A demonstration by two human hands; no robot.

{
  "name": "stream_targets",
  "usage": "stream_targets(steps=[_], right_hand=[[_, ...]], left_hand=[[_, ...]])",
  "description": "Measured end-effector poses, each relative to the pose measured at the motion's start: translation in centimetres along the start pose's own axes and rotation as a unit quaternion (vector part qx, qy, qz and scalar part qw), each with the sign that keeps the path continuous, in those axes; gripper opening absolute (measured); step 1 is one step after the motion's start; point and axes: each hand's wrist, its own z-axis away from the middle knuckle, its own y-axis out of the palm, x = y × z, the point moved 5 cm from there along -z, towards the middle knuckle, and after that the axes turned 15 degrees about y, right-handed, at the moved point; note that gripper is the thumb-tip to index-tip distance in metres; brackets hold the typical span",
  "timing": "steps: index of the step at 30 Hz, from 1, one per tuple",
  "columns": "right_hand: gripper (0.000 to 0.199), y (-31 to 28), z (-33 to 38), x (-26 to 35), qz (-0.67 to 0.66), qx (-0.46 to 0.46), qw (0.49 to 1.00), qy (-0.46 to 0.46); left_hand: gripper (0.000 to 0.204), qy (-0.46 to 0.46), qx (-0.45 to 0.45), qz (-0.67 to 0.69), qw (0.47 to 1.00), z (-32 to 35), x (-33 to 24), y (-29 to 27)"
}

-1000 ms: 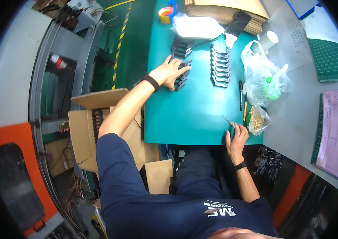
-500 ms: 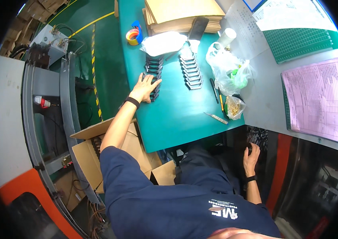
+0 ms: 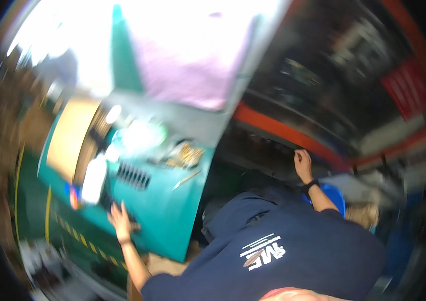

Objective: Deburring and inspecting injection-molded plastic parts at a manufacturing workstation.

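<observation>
The view is smeared by motion. My left hand (image 3: 119,220) lies with fingers spread at the near left edge of the green table (image 3: 167,215), over a row of dark parts mostly hidden beneath it. Another row of dark, ribbed-looking parts (image 3: 133,176) sits farther in on the tabletop. My right hand (image 3: 302,164) is raised off to the right, away from the table, in front of the dark machine with an orange frame (image 3: 293,136). Its fingers look bent, but blur hides whether they hold anything.
A stack of brown cardboard sheets (image 3: 72,140), a white bag (image 3: 94,179) and a tape roll (image 3: 75,197) sit toward the table's left. Clear plastic bags (image 3: 140,138), a bag of small golden pieces (image 3: 189,155) and a pen-like tool (image 3: 188,179) lie along its far edge. A blue bucket (image 3: 334,195) stands right.
My view has swung to the right, toward the orange-framed machine. My left hand stays over the dark parts. My right hand has risen from beside my lap to in front of the machine.
</observation>
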Motion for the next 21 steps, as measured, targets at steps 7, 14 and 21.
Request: stream_targets(steps=[7, 14, 21], right_hand=[[0.026, -21.9, 5.5, -7.4, 0.094, -0.596, 0.78, 0.167], [0.059, -24.8, 2.5, -16.6, -0.361, -0.525, 0.702, 0.317], [0.055, -21.4, 2.2, -12.3, -0.415, -0.495, 0.686, 0.335]], left_hand=[[0.06, 0.227, -0.17, 0.171, 0.943, -4.7, -17.9, -9.6], [0.039, 0.457, -0.119, 0.185, 0.862, -8.0, -41.0, -22.4], [0.036, 0.662, -0.068, 0.233, 0.709, -3.6, -58.3, -33.3]])
